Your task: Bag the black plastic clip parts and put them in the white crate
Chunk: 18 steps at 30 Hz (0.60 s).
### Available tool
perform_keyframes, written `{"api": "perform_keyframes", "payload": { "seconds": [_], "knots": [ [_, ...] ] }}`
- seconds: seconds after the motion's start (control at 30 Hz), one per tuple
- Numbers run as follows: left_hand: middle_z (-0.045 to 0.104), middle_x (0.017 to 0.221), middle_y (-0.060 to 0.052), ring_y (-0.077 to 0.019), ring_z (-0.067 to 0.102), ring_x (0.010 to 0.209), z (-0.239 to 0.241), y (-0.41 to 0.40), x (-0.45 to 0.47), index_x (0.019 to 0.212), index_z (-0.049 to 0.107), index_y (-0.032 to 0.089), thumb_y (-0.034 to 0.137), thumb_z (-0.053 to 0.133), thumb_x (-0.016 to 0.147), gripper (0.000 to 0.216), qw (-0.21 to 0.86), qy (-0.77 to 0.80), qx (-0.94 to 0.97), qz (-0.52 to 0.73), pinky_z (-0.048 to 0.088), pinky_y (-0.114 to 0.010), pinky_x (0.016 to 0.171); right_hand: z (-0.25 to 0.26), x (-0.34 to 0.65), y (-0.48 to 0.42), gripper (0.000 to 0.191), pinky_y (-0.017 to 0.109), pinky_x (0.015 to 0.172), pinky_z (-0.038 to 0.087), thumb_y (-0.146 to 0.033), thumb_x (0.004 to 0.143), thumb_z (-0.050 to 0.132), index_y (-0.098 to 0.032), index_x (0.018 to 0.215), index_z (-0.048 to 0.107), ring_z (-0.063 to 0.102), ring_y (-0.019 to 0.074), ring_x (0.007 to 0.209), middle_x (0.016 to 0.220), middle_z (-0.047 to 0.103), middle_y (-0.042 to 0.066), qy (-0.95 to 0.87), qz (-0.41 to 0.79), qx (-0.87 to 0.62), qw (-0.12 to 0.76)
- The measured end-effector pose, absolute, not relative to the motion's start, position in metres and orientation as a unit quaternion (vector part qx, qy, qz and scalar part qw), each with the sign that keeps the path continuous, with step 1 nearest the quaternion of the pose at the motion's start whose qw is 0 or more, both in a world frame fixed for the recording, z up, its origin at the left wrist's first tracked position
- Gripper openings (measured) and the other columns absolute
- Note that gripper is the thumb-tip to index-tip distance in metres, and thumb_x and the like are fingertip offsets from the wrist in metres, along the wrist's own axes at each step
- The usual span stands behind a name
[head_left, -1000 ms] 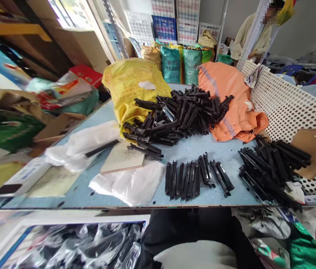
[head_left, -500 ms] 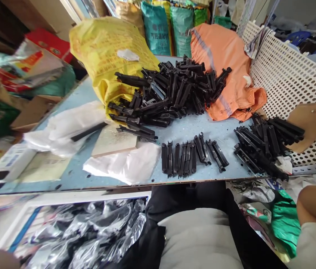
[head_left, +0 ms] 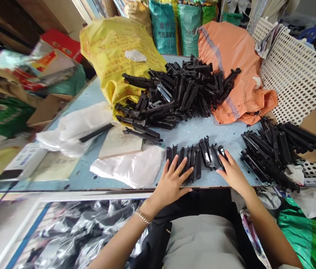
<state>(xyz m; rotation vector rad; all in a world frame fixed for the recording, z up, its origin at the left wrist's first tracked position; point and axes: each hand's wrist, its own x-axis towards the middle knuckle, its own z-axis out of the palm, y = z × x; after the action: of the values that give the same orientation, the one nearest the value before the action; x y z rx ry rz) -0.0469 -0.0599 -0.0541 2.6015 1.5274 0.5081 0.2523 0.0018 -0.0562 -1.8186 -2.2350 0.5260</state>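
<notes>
A row of slim black plastic parts (head_left: 198,163), with clip-like ends, lies along the front edge of the blue table (head_left: 200,129). My left hand (head_left: 172,182) rests with fingers spread over the left part of this row, a ring on one finger. At the row's right end my right hand (head_left: 232,172) touches the last black parts, its fingers apart. Neither hand has a grip on anything. A big heap of the same black parts (head_left: 174,93) lies farther back, and a smaller pile (head_left: 272,149) sits to the right.
Behind the heap stand a yellow sack (head_left: 118,52) and an orange sack (head_left: 228,59). A white perforated basket (head_left: 300,78) bounds the right side. White plastic bags (head_left: 130,168) and a pale tile (head_left: 118,144) lie left. Below is a crate of plastic-wrapped items (head_left: 71,228).
Both my hands have come into view from below and now lie on the row of black parts. The view has shifted slightly, so the table sits a little farther right.
</notes>
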Motion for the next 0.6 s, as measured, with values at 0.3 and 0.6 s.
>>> {"api": "perform_keyframes", "payload": {
  "seconds": [0.3,0.6],
  "knots": [
    [0.05,0.153,-0.007,-0.0426,0.042,0.142,-0.074,-0.058,-0.006,0.136,0.065,0.022,0.039,0.065,0.092,0.047,0.031,0.574,0.802,0.166,0.036,-0.061,0.115,-0.073,0.225,0.013,0.057,0.05,0.123,0.047,-0.045,0.097,0.024,-0.024,0.143,0.051,0.039,0.0261,0.151,0.164,0.027,0.008,-0.723,0.198,-0.652,0.118],
    [0.055,0.147,-0.012,-0.0396,0.039,0.145,-0.061,-0.049,-0.03,0.134,0.063,0.02,0.031,0.063,0.094,0.042,0.106,0.532,0.804,0.243,0.028,-0.066,0.12,-0.07,0.257,0.009,0.064,0.055,0.113,0.049,-0.046,0.086,0.055,-0.015,0.141,0.051,0.058,0.0296,0.125,0.133,0.06,0.018,-0.66,0.186,-0.712,0.148]
  ]
}}
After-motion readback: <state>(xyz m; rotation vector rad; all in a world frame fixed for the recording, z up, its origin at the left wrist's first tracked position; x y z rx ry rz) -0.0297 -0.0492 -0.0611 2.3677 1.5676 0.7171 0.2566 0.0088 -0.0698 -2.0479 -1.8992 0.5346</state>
